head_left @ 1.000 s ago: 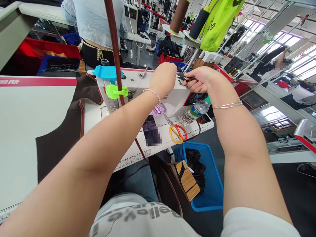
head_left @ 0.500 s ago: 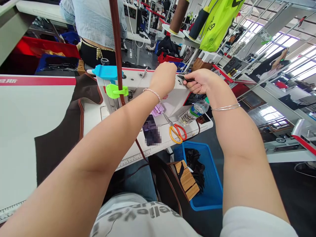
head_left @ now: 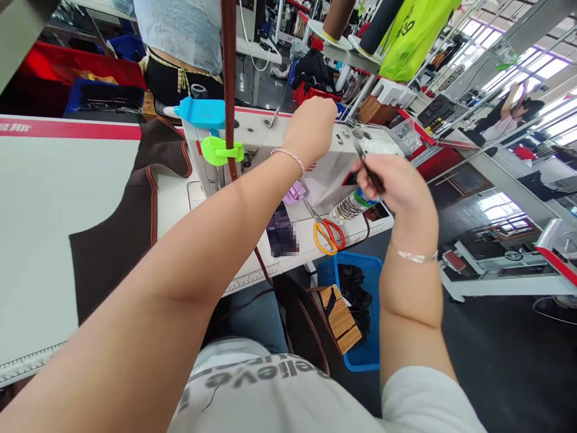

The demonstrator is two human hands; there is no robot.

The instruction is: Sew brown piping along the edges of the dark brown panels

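My left hand (head_left: 313,129) is curled closed over the top of the white sewing machine (head_left: 331,180); its fingertips face away, so what they hold is hidden. To its right, my right hand (head_left: 399,180) grips dark thread snips (head_left: 373,178), blurred, with a thin tip pointing up toward the machine head. Below that hand stand a water bottle (head_left: 346,207) and scissors (head_left: 331,236) with orange and red handles. A brown strip (head_left: 229,78) hangs in front of the machine, passing a lime-green clip (head_left: 220,151). Dark brown fabric (head_left: 117,231) with reddish-brown edging lies left of the needle area.
Thread cones (head_left: 381,27) and a lime-green bag (head_left: 419,42) are above the machine. A blue basket (head_left: 376,325) with black cloth sits below the table edge. A wooden board (head_left: 340,319) leans beside it. Another person (head_left: 180,30) is beyond the table.
My right hand has drawn back from the machine top, to the right and down, with the snips in it. My left hand stays closed at the machine top; the view has shifted slightly.
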